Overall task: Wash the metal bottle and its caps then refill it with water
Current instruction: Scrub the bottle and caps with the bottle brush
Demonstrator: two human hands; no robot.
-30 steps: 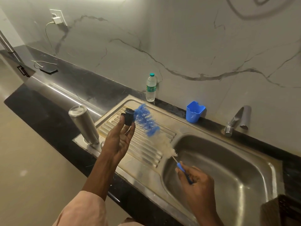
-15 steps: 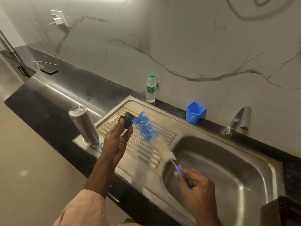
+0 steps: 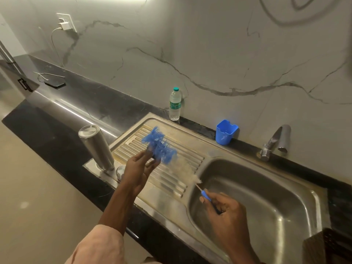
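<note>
Over the drainboard (image 3: 171, 168), our left hand (image 3: 140, 168) pinches a dark cap (image 3: 152, 156) while our right hand (image 3: 224, 210) grips the brush (image 3: 160, 146), scrubbing it; the bottle (image 3: 97, 147) stands inverted alongside, likely draining.

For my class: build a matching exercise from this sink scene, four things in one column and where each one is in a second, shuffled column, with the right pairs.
Things:
1. metal bottle
2. plastic water bottle
3. blue cup
4. bottle brush

Places:
A. against the wall, left of the tap
B. held in the right hand
C. upside down at the drainboard's left corner
D. upright against the wall behind the drainboard

Pairs: 1-C, 2-D, 3-A, 4-B
</note>
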